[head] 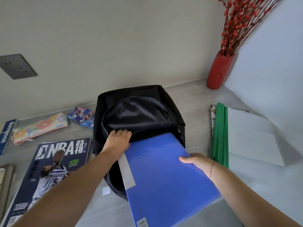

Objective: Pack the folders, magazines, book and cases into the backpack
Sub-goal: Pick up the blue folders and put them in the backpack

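A black backpack (139, 112) lies on the table with its main compartment open toward me. My left hand (118, 140) grips the near edge of the opening. My right hand (195, 161) holds a blue folder (164, 174) by its right edge, and the folder's far end sits inside the opening. An NBA magazine (54, 169) lies left of the backpack. A floral case (39, 126) and a cartoon-printed case (82, 116) lie behind it, and a blue book (6, 135) lies at the far left. Clear folders with green spines (237, 136) lie stacked to the right.
A red vase (218, 71) with red berry branches stands in the back right corner against the wall. A dark wall socket (17, 66) is on the left wall. Another magazine's edge (212, 118) shows under the green-spined folders. A framed item (5, 181) lies at the left edge.
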Tool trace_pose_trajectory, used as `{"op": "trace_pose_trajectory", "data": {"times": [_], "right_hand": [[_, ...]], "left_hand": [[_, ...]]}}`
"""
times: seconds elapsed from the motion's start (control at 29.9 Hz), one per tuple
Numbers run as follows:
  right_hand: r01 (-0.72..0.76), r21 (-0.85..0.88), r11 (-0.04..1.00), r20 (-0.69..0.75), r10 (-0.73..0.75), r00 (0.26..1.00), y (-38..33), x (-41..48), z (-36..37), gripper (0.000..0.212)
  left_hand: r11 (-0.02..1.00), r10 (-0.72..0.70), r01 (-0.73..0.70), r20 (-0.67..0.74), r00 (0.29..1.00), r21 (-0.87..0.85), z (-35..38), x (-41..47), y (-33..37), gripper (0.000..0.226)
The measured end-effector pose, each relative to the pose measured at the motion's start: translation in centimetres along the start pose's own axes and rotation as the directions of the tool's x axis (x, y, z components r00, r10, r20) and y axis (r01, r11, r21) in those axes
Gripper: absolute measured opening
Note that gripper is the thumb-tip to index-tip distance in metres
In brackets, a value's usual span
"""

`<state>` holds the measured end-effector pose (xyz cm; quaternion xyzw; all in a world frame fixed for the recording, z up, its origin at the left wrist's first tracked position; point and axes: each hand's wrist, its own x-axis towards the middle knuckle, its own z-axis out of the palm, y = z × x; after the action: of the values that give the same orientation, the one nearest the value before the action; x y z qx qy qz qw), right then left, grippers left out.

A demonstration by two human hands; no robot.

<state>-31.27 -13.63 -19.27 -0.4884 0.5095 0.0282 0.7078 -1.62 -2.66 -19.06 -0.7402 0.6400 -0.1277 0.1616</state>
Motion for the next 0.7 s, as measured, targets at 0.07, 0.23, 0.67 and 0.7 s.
{"op": "trace_pose_trajectory", "data": {"times": [0.07, 0.23, 0.67, 0.7], "right_hand": [[0.009, -0.007, 1.000, -0.036, -0.010, 0.999, -0.1, 0.1, 0.3, 0.028], [0.029, 0.030, 0.999, -0.106, -0.026, 0.994, -0.2, 0.7, 1.1, 0.025], [0.005, -0.171, 0.985, -0.133, -0.028, 0.991, 0.6, -2.8, 2.4, 0.026], [-0.015, -0.181, 0.983, -0.127, -0.008, 0.992, 1.1, -3.3, 2.5, 0.028]], "left_hand": [[0.998, -0.044, 0.042, 0.058, 0.997, 0.041, -0.2, 0.3, 0.3, 0.034], [0.999, -0.001, 0.011, 0.210, 0.978, -0.045, 0.0, 1.5, 0.2, 0.043], [0.978, -0.139, 0.160, 0.156, 0.978, -0.132, -0.8, 1.7, 2.0, 0.032], [0.979, -0.133, 0.152, 0.137, 0.982, -0.138, -1.0, 2.0, 2.4, 0.031]]}}
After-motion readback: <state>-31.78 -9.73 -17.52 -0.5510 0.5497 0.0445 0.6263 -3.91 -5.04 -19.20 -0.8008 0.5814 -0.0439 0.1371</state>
